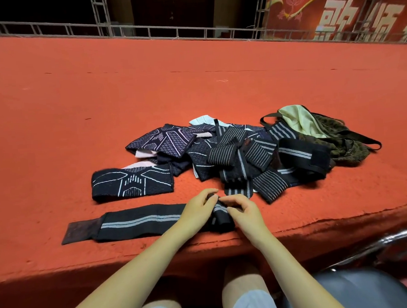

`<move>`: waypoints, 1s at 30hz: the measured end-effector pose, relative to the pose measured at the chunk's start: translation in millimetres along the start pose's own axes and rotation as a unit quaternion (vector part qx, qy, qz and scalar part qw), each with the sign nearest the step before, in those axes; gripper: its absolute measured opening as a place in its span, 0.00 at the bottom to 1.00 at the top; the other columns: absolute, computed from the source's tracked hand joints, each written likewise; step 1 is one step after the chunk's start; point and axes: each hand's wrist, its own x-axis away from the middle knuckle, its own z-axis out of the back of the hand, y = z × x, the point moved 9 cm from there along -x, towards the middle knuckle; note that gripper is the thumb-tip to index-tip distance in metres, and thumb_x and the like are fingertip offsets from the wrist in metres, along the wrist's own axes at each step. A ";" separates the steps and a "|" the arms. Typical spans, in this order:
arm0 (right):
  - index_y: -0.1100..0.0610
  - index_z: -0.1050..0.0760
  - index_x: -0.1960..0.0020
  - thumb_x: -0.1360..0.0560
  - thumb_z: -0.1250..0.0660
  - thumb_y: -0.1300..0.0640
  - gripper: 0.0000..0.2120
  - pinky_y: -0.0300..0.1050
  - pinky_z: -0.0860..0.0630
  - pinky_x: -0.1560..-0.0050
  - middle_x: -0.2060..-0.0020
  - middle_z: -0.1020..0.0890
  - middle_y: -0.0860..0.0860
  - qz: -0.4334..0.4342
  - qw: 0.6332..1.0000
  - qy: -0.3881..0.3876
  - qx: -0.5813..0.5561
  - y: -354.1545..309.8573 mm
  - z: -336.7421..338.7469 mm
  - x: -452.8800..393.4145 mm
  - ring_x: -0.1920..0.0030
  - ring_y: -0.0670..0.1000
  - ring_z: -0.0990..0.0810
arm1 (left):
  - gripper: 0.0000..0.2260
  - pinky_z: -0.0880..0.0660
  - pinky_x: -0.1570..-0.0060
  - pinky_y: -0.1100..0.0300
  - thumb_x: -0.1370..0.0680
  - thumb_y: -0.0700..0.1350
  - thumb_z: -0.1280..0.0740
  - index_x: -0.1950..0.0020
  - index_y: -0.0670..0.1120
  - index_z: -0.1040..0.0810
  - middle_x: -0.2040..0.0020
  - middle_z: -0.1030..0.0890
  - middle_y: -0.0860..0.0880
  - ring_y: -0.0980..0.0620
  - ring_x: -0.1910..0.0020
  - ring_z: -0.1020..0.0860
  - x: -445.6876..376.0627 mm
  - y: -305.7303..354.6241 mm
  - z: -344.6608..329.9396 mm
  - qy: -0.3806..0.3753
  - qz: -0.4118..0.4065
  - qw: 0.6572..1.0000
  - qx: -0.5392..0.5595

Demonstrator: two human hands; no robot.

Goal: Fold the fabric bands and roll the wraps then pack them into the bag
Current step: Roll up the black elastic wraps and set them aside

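Both hands, left (198, 207) and right (243, 209), pinch the wrap's (140, 222) rolled end; its unrolled length runs left along the counter (52, 115).

Large white characters "歌颂", cut off, on red banner (346, 11)

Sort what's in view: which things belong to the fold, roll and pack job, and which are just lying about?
Job: striped wrap that left hand and right hand are rolling; pile of bands and wraps; patterned band; bag.
Lying about: chair; red banner; metal railing.
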 end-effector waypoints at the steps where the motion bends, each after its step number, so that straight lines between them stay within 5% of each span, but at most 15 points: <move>1: 0.48 0.21 0.53 0.30 0.37 0.73 0.21 0.28 0.30 0.51 0.50 0.20 0.51 -0.002 1.000 0.002 0.001 1.4 0.8 0.0 0.54 0.36 0.24 | 0.14 0.35 0.40 0.62 0.19 0.45 0.44 0.35 0.50 0.27 0.39 0.25 0.54 0.57 0.39 0.29 -0.1 -0.5 0.3 -0.003 0.001 1.000 -0.006; 5: 0.46 0.23 0.50 0.29 0.31 0.67 0.17 0.32 0.28 0.54 0.50 0.22 0.51 -0.002 1.000 0.004 0.025 3.8 -4.7 -3.1 0.56 0.39 0.24 | 0.17 0.34 0.44 0.60 0.20 0.40 0.47 0.34 0.51 0.29 0.38 0.25 0.51 0.53 0.42 0.28 -4.0 -2.6 6.1 -0.002 0.017 1.000 0.001; 8: 0.49 0.25 0.44 0.31 0.27 0.63 0.19 0.39 0.27 0.55 0.53 0.23 0.52 -0.028 0.999 0.001 0.039 9.5 -9.1 -7.5 0.59 0.46 0.26 | 0.16 0.34 0.42 0.57 0.19 0.41 0.47 0.34 0.50 0.29 0.40 0.24 0.48 0.49 0.40 0.29 -4.4 -3.2 10.8 0.008 -0.011 0.988 -0.152; 11: 0.53 0.26 0.38 0.32 0.25 0.58 0.24 0.34 0.30 0.58 0.60 0.25 0.48 -0.041 0.997 -0.007 0.073 10.3 -11.1 -9.4 0.64 0.44 0.29 | 0.14 0.34 0.41 0.57 0.19 0.44 0.43 0.35 0.49 0.27 0.43 0.26 0.48 0.48 0.39 0.33 2.8 -6.9 22.6 0.058 -0.049 0.961 -0.265; 16: 0.50 0.28 0.35 0.32 0.26 0.51 0.27 0.35 0.32 0.62 0.66 0.26 0.45 -0.028 0.981 -0.026 0.191 0.4 -19.8 -11.2 0.65 0.41 0.28 | 0.12 0.34 0.47 0.62 0.23 0.48 0.36 0.40 0.52 0.24 0.48 0.28 0.54 0.55 0.45 0.32 22.8 -3.7 42.6 0.106 -0.108 0.965 -0.215; 19: 0.49 0.26 0.40 0.31 0.27 0.50 0.21 0.40 0.31 0.61 0.68 0.26 0.45 -0.031 0.968 -0.052 0.245 -5.4 -24.1 -14.9 0.64 0.44 0.26 | 0.09 0.33 0.49 0.64 0.24 0.47 0.34 0.44 0.52 0.21 0.51 0.28 0.56 0.57 0.48 0.30 33.7 -0.3 41.7 0.110 -0.152 0.959 -0.214; 23: 0.52 0.23 0.45 0.30 0.28 0.58 0.14 0.32 0.32 0.65 0.69 0.24 0.44 -0.043 0.990 -0.037 0.125 -2.6 -18.0 -12.6 0.69 0.38 0.26 | 0.09 0.34 0.49 0.66 0.24 0.48 0.33 0.45 0.51 0.21 0.53 0.29 0.58 0.59 0.49 0.31 34.7 1.2 39.0 0.123 -0.159 0.958 -0.205; 30: 0.53 0.25 0.41 0.28 0.31 0.67 0.18 0.27 0.29 0.60 0.63 0.23 0.44 -0.037 0.990 0.096 -0.096 5.9 5.0 -5.1 0.66 0.33 0.25 | 0.13 0.32 0.47 0.67 0.25 0.45 0.32 0.41 0.50 0.22 0.52 0.28 0.57 0.60 0.50 0.28 22.9 12.8 13.5 0.109 -0.141 0.973 -0.149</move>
